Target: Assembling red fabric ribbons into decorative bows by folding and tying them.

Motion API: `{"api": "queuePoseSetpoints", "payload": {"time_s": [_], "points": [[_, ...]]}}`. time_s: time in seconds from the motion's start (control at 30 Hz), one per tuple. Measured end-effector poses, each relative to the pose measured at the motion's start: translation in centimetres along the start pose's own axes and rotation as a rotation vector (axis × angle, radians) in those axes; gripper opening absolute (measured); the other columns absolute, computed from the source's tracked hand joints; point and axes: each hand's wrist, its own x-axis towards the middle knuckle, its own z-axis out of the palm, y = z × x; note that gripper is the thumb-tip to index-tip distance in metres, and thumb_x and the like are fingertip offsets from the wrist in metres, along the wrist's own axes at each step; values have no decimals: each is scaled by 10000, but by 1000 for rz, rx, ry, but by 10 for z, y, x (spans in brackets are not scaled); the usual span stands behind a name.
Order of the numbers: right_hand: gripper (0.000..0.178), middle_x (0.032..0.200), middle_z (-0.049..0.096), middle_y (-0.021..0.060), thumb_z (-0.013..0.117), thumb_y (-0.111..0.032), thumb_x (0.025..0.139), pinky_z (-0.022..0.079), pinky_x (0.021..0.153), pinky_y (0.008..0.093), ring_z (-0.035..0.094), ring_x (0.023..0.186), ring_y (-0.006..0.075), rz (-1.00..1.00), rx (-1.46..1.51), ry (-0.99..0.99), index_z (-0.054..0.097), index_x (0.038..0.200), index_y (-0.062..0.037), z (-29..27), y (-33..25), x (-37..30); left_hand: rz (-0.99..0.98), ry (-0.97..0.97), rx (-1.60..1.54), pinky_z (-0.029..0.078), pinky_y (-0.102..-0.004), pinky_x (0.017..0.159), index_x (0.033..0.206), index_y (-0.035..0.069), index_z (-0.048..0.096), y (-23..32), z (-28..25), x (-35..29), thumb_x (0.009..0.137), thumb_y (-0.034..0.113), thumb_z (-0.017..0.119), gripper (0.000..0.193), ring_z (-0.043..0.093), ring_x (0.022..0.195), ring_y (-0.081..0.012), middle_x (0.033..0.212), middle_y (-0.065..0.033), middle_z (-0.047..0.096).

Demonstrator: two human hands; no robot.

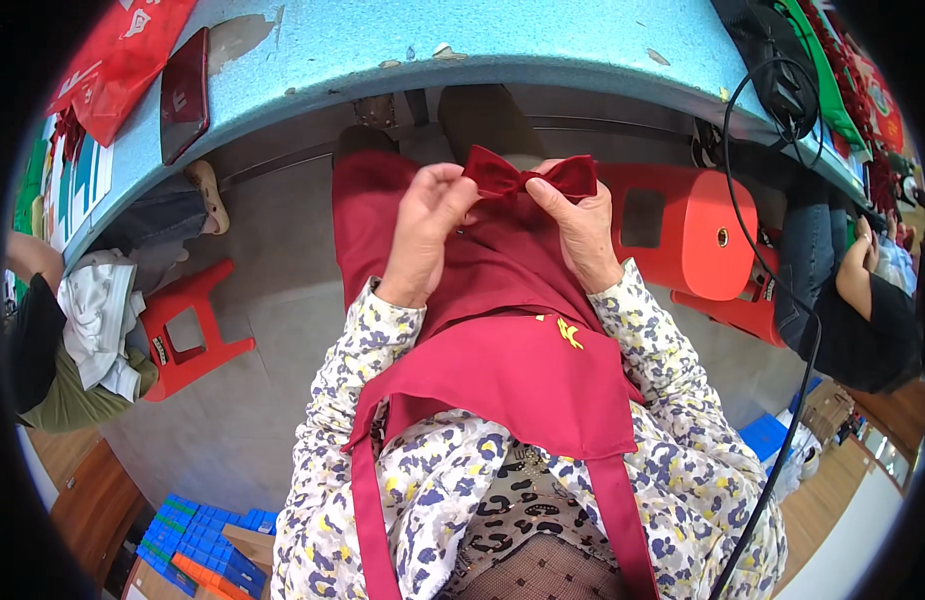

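Observation:
A dark red velvet bow is held up over my lap, just short of the table's near edge. My right hand grips it from the right, the thumb pressed on the front near the knot and the fingers hidden behind the right loop. At the left loop's outer end, my left hand is closed, thumb and curled fingers pinched together against the bow's edge. Whether a thread or other small piece is also between those fingers cannot be seen. Beneath both hands lies a dark red apron with a yellow print.
Ahead curves a blue table with chipped patches. A dark phone-like slab and a red bag lie at its left. A black cable hangs down at the right. Red stools stand on both sides, with people seated nearby.

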Motion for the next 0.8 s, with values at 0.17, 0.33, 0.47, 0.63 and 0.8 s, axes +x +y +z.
{"api": "queuePoseSetpoints", "payload": {"time_s": [0.17,0.33,0.47,0.63,0.8], "points": [[134,901,655,34,691,-80,833,489,772,258,607,823,100,22,49,31,630,936,-20,17,5,-5,53,-75,84,474,-247,778,990,10,623,-5,7,-1,903,121,613,142,582,882,-89,959,-34,646],[154,909,659,60,677,-66,833,495,807,279,618,847,129,-59,9,7,619,965,-12,19,5,-2,124,-41,42,471,-233,772,1009,5,636,-13,3,2,890,115,629,162,584,838,-78,936,-33,657],[150,914,662,77,663,-68,839,496,808,283,621,856,139,-173,-93,-9,623,968,-3,4,-13,10,232,-40,145,458,-212,735,985,4,641,-6,8,-1,888,105,623,141,569,794,-61,892,-16,653],[142,908,660,58,653,-85,845,492,776,263,610,845,112,-219,-709,-353,632,945,13,9,-34,17,281,-79,383,434,-195,680,945,4,632,-7,1,-2,885,91,612,108,538,755,-45,844,5,627],[147,877,651,42,658,-86,838,486,739,240,593,799,84,-81,-598,-282,630,928,27,14,-19,13,195,-82,227,423,-193,656,906,1,613,-7,-1,1,880,93,616,96,518,735,-39,800,14,599]]}}
